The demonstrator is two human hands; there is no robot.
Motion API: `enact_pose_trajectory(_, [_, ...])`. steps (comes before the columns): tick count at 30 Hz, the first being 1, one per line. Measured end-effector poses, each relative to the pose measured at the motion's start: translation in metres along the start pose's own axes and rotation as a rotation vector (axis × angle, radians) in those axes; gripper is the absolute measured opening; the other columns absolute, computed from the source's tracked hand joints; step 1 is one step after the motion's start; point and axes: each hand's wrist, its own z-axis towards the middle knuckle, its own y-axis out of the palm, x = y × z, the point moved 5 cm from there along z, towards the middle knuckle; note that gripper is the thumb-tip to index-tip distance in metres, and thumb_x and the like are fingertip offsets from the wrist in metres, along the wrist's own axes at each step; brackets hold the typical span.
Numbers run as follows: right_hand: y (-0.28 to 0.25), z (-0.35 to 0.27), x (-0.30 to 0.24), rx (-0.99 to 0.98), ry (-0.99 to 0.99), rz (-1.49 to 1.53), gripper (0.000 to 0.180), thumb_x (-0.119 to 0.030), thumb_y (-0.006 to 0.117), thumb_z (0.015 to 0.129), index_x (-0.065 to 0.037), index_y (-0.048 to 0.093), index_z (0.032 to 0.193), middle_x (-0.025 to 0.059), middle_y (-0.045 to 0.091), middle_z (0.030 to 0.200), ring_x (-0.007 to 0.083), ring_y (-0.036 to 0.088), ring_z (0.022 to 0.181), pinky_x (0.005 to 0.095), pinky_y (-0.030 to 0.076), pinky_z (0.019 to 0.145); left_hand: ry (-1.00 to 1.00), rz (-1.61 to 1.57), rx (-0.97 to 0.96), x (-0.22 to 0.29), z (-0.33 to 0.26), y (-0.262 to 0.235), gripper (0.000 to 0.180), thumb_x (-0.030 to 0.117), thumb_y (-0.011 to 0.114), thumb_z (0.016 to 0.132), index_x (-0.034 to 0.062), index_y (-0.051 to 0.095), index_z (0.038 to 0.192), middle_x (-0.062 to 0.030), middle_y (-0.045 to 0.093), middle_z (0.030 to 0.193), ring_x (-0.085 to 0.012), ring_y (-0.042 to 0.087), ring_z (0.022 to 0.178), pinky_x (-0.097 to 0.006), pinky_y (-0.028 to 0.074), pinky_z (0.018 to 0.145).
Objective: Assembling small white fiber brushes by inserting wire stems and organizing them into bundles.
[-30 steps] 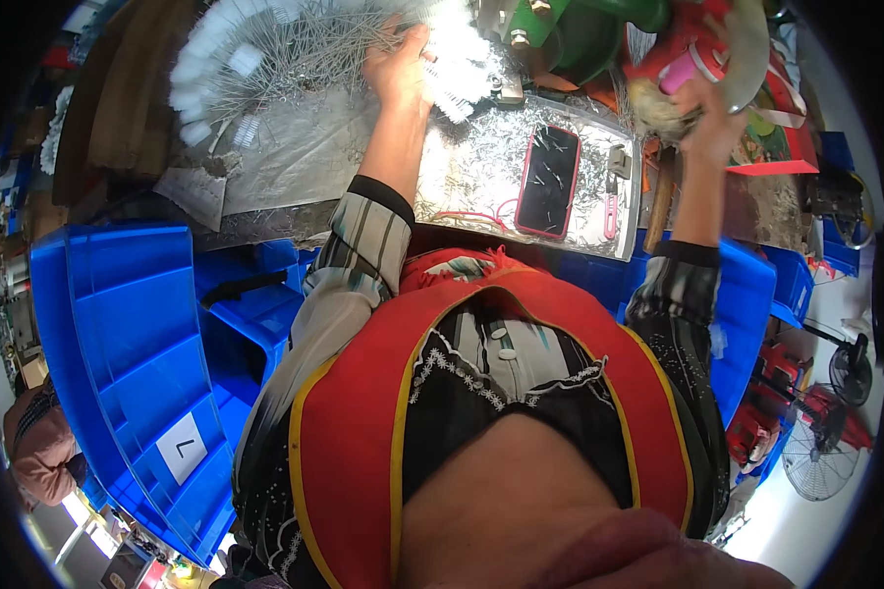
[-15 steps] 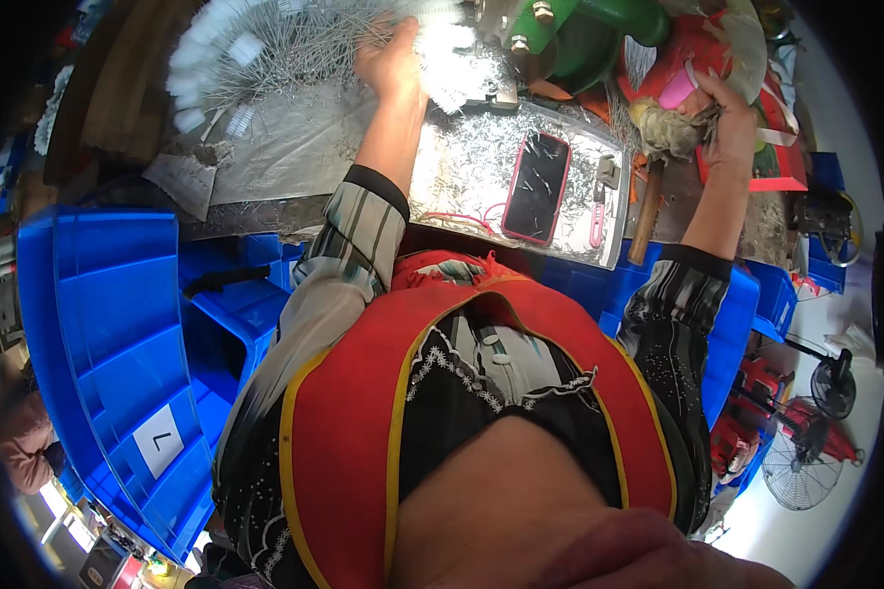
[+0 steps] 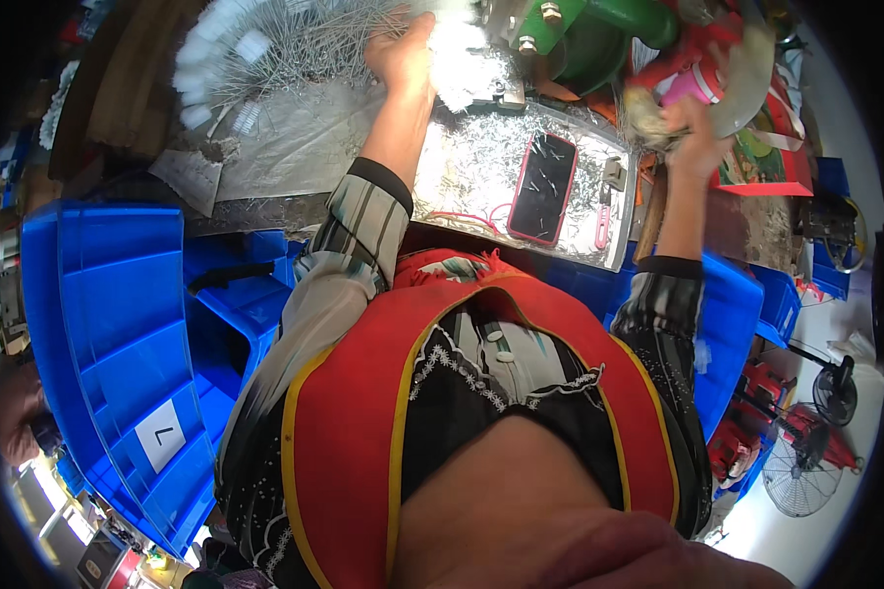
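My left hand (image 3: pixel 403 57) reaches in beside a large heap of white bristle brushes (image 3: pixel 253 45) with thin wire stems. Its fingers look closed near the wire ends, but glare and the upper edge hide what they hold. White bristles (image 3: pixel 459 77) lie brightly lit just right of this hand, beside a green machine (image 3: pixel 584 54). On the right, my right hand (image 3: pixel 695 142) is smeared by motion and closed round a cloth-wrapped handle (image 3: pixel 644 120). A pale curved rim (image 3: pixel 753 80) and a pink piece (image 3: pixel 685 88) show close to it.
A phone (image 3: pixel 542 188) in a pink case and a pink-handled cutter (image 3: pixel 602 224) lie on a metal tray (image 3: pixel 476 147) strewn with wire bits. Beside them is a wooden handle (image 3: pixel 650 211). Blue bins (image 3: pixel 118 294) stand below the bench; a red box (image 3: pixel 771 172) sits at right.
My right hand has moved left and a little down with the handle, and is now blurred. My left hand stays nearly in place; the whole view has shifted slightly.
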Motion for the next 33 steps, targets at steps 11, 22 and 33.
enact_pose_trajectory(11, [0.006,0.017,-0.016,-0.103,0.382,-0.045,0.027,-0.006,0.054,0.072,-0.004,0.041,0.048,0.0046,0.038,0.047,0.0164,0.041,0.044,0.0319,0.042,0.056,-0.304,0.059,-0.249,0.021,-0.020,0.011,0.009,0.003,0.061,0.074,0.0012,0.057,0.082,-0.0052,0.056,0.067,-0.0130,0.052,0.050,-0.024,0.043,0.041])
enact_pose_trajectory(22, [-0.002,0.027,-0.008,-0.136,0.488,-0.039,0.021,-0.008,0.055,0.071,-0.001,0.048,0.053,0.0069,0.045,0.049,0.0169,0.046,0.045,0.0283,0.040,0.051,-0.116,-0.178,-0.065,0.006,-0.004,0.004,0.020,-0.002,0.063,0.071,-0.0059,0.054,0.088,-0.0123,0.056,0.073,-0.0192,0.056,0.055,-0.029,0.047,0.043])
enact_pose_trajectory(33, [-0.001,0.036,-0.014,-0.210,0.551,-0.050,0.020,-0.012,0.058,0.070,-0.001,0.053,0.055,0.0056,0.048,0.051,0.0165,0.051,0.049,0.0263,0.040,0.047,-0.097,-0.179,-0.058,-0.010,-0.012,0.009,0.013,0.000,0.061,0.074,-0.0047,0.057,0.084,-0.0114,0.058,0.071,-0.0175,0.054,0.049,-0.029,0.048,0.042])
